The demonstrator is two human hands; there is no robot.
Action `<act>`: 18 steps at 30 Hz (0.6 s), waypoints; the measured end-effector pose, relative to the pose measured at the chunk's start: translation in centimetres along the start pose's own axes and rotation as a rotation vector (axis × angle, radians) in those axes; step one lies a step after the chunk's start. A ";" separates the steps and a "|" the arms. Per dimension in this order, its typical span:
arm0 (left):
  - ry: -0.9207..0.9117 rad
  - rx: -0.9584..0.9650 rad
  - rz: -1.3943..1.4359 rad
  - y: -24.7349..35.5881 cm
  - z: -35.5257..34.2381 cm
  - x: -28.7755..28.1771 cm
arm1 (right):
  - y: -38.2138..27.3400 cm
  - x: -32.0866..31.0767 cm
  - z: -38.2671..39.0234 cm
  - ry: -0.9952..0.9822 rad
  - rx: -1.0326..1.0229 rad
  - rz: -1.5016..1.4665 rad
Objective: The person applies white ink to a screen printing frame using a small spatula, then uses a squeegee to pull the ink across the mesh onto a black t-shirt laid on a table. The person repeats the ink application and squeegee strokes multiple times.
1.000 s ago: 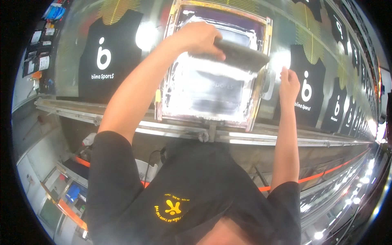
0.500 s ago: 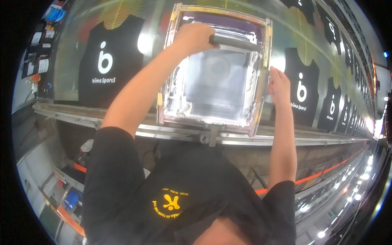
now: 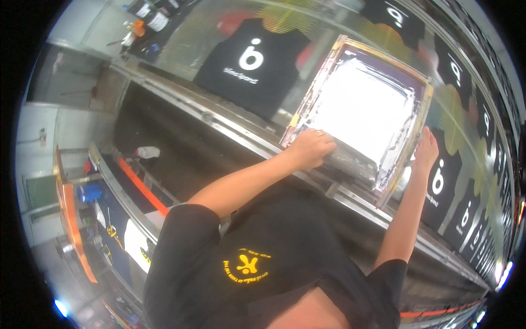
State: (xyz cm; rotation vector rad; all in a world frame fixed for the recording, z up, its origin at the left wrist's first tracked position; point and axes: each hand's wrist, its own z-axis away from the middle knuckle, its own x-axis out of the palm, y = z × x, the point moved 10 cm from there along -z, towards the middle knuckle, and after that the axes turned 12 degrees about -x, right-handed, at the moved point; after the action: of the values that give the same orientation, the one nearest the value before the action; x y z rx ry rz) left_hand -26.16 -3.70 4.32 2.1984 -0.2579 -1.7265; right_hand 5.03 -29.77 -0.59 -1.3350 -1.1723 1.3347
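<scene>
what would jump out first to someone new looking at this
Probably the screen, glaring white inside its worn wooden-looking frame, right of centre. Next, the left hand gripping a dark squeegee at the screen's near end, with the right hand at its right edge. Then the black top with a bold white print, left of the screen, and more like it curving away on the right.

Open room above white mesh point(image 3: 361, 104) — squeegee point(image 3: 353, 160) and left hand point(image 3: 312, 148) bar near end — frame point(image 3: 422, 109) bounds sides.
</scene>
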 end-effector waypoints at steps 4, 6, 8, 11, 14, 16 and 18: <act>0.003 0.031 -0.048 -7.5 1.9 -4.9 | -0.8 8.9 5.5 0.010 -0.061 -0.037; -0.028 0.021 -0.105 -14.4 1.8 -7.1 | -1.0 16.0 7.9 -0.014 -0.031 -0.053; -0.043 0.038 -0.157 -22.4 0.5 -9.7 | -0.2 24.5 8.8 0.023 -0.123 -0.152; -0.023 0.072 -0.114 -35.3 -0.4 -14.4 | 1.7 37.9 12.5 0.002 -0.051 -0.088; -0.227 0.049 -0.157 -47.4 -2.0 -17.0 | 1.2 49.9 15.3 0.013 0.047 -0.208; -0.340 0.012 -0.194 -54.4 -3.5 -18.6 | -0.1 56.2 16.9 0.013 0.108 -0.207; -0.458 -0.039 -0.165 -59.0 -3.3 -19.6 | -1.0 60.3 17.9 0.025 0.100 -0.169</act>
State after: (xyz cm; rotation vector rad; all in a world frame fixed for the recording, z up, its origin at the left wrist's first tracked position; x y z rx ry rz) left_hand -31.44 58.22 1.12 1.8139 -0.1501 -2.2937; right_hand -14.45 29.35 -9.78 -1.1524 -1.1595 1.2345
